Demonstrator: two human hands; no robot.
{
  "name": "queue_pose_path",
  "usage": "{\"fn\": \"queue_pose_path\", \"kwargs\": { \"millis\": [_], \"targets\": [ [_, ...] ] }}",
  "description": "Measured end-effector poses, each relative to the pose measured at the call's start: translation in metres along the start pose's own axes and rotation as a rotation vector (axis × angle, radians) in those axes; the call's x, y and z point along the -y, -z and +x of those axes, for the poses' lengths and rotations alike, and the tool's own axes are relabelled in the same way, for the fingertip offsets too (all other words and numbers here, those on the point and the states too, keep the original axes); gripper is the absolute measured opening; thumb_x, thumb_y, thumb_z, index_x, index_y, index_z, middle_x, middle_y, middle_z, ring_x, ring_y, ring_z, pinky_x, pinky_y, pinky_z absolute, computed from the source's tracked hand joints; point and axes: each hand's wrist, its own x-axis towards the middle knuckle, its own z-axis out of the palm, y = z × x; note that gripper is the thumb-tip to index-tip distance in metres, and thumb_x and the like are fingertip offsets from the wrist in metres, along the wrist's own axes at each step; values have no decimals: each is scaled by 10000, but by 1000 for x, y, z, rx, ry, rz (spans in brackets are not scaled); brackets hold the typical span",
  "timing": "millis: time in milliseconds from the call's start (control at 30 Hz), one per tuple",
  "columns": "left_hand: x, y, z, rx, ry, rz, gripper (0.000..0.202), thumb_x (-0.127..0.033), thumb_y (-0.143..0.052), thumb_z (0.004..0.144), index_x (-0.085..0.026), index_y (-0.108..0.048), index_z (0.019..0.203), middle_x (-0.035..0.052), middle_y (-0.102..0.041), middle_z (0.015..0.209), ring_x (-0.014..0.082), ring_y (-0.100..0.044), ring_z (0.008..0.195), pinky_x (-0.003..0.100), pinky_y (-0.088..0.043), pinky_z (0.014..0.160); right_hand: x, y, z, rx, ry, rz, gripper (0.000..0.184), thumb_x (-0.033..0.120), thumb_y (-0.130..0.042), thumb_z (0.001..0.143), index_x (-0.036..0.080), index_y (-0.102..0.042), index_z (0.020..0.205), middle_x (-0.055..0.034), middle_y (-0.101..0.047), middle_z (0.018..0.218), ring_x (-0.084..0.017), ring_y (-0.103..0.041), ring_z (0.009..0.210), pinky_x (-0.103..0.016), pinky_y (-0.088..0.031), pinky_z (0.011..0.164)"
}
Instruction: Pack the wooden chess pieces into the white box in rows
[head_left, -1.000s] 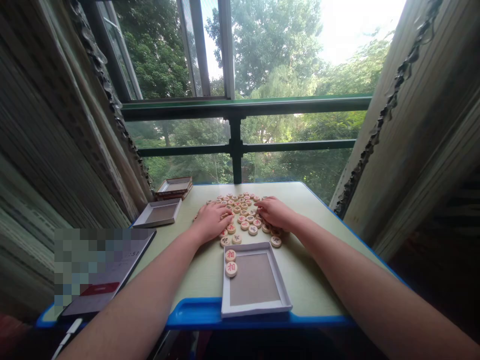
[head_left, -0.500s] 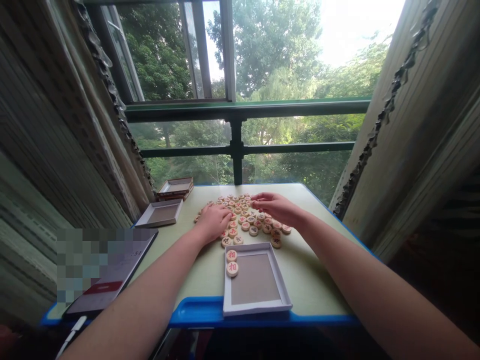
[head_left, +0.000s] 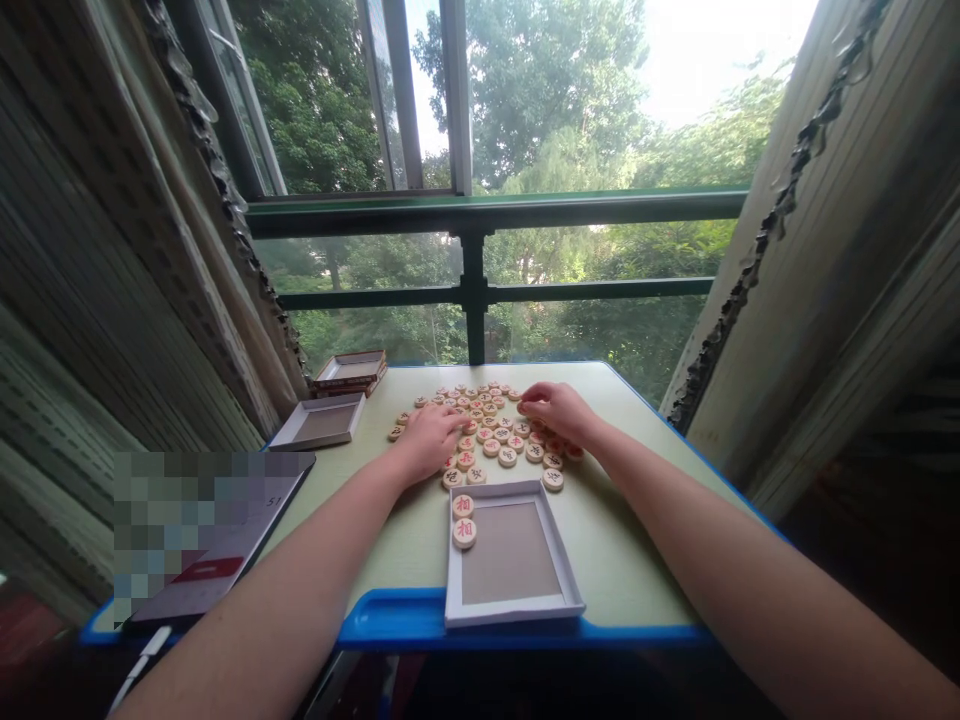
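Many round wooden Chinese chess pieces [head_left: 490, 448] with red or black characters lie loosely spread in the middle of the table. My left hand [head_left: 431, 440] rests palm down over the left side of the spread, its fingers stretched out and touching pieces. At the right side, my right hand [head_left: 559, 410] has its thumb and fingertips pinched around a chess piece [head_left: 523, 408], mostly hidden by the fingers. Closer to me stands a shallow white box tray [head_left: 570, 570]. Two red-marked chess pieces [head_left: 464, 533] sit one before the other along its left side, face up.
Another white box lid [head_left: 330, 437] and a brown-edged box [head_left: 352, 372] lie at the back left of the table [head_left: 637, 540]. A tablet [head_left: 217, 560] with a white cable [head_left: 150, 645] is at the left. Curtains [head_left: 840, 220] flank the window and its green railing [head_left: 600, 207].
My right hand has moved slightly to the right at the edge of the spread, its fingertips still together. My left hand has barely shifted, its index finger reaching further over the pieces.
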Motion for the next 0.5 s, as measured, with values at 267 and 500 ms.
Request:
{"fn": "queue_pose_path", "kwargs": {
  "millis": [267, 500],
  "targets": [
    [-1, -1, 0, -1, -42, 2, 405, -163, -357, 812, -245, -670, 1056, 17, -630, 1192, 228, -505, 1158, 433, -336, 1029, -11, -3, 6, 13, 49, -258, 194, 237, -562, 812, 218, -735, 897, -32, -701, 940, -205, -532, 984, -318, -381, 916],
    [-2, 2, -1, -5, -3, -29, 452, -163, -373, 795, -237, -612, 1172, 25, -593, 1249, 261, -452, 1220, 464, -325, 1034, -8, 9, 5, -20, 10, -432, 250, 289, -541, 792, 215, -731, 938, -60, -670, 955, -240, -488, 994, -301, -374, 862]
  ]
}}
